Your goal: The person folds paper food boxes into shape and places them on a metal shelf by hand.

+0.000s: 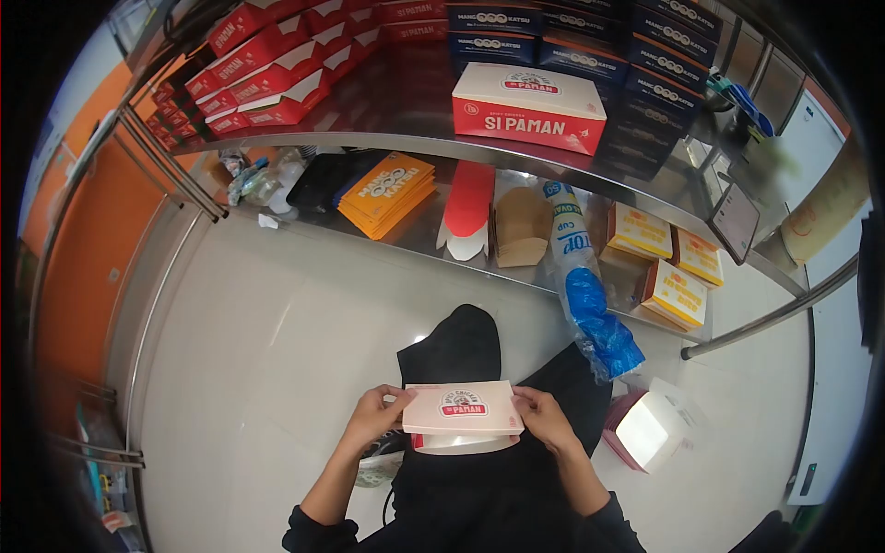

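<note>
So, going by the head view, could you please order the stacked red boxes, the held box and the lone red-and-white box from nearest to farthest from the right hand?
1. Held box, touching the right hand.
2. Lone red-and-white box, ahead, by the upper shelf's front edge.
3. Stacked red boxes, upper shelf, far left.

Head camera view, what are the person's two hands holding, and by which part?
A Si Paman box: the left hand grips its left edge, and the right hand its right edge.

One head-worn view faces forward and down, fairly near the held box point(463, 408).
</note>
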The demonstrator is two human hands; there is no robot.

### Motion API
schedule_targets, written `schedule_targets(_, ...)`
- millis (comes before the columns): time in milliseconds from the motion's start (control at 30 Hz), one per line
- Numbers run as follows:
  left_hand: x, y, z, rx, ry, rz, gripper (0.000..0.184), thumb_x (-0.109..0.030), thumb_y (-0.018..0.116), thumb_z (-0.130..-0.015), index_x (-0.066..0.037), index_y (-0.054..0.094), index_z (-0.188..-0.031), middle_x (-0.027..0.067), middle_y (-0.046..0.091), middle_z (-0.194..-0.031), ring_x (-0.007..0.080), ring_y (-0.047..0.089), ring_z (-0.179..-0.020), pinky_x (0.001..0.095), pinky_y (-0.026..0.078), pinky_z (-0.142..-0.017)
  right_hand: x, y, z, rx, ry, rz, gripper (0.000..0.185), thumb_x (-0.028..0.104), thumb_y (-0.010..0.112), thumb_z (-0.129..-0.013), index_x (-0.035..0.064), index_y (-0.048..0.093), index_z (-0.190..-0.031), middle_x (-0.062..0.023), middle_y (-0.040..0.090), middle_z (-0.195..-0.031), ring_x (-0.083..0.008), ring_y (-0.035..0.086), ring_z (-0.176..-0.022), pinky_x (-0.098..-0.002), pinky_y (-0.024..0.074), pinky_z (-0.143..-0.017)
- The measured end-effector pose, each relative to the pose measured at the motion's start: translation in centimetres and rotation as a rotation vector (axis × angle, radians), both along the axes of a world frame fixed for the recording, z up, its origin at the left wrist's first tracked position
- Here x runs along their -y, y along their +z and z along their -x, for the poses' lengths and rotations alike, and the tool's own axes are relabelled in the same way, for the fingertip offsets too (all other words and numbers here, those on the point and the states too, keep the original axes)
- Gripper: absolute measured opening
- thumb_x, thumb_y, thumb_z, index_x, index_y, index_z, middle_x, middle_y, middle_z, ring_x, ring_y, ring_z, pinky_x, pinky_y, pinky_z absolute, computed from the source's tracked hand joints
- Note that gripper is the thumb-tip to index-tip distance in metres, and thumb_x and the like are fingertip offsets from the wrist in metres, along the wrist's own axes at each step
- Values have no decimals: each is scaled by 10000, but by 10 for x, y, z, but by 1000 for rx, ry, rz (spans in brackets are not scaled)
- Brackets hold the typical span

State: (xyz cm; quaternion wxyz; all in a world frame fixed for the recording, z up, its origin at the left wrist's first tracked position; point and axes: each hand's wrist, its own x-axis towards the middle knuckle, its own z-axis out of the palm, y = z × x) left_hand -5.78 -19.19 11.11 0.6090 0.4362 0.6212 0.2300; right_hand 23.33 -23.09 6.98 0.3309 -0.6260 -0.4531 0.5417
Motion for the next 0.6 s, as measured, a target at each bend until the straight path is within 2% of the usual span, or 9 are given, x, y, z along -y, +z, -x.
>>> schedule_targets(167, 3, 11, -4, -57, 21, -23, 490, -337, 629, -891, 130, 541, -1007, 174, 671, -765, 178, 673, -664, 268, 555, -569, -2, 7, -1, 2, 25, 34, 330, 138, 509, -909, -56, 592, -1162, -160, 686, -956, -169, 646, -861, -293, 494, -795)
schedule_targets(233, 1, 5, -1, -129, -40, -51, 410, -296, 619, -897, 101, 564, -988, 132, 651, -715, 140, 631, -603, 245, 495, -522, -3, 10, 0, -11, 34, 36, 327, 138, 511, -909, -56, 594, -1158, -160, 687, -955, -168, 646, -860, -294, 494, -794)
schedule_targets(433, -2, 19, -9, -232, -99, -101, 393, -274, 607, -893, 114, 571, -946, 152, 645, -690, 155, 631, -587, 254, 499, -513, -2, 13, 0, 36, 58, 4, 312, 141, 511, -911, -52, 605, -1137, -162, 688, -934, -163, 646, -845, -296, 494, -786)
schedule_targets(567, -4, 7, -10, -170, -13, -101, 378, -271, 597, -895, 106, 583, -925, 154, 645, -678, 162, 639, -587, 261, 505, -512, -4, 19, 1, 43, 68, 52, 305, 148, 519, -912, -54, 613, -1121, -160, 689, -917, -161, 645, -830, -287, 496, -767)
schedule_targets(600, -6, 3, -9, -231, -59, -130, 374, -271, 591, -897, 102, 584, -926, 153, 648, -683, 169, 644, -588, 270, 510, -511, -4, 19, 0, 64, 73, 60, 305, 152, 523, -913, -56, 614, -1116, -157, 688, -910, -158, 644, -826, -281, 497, -760)
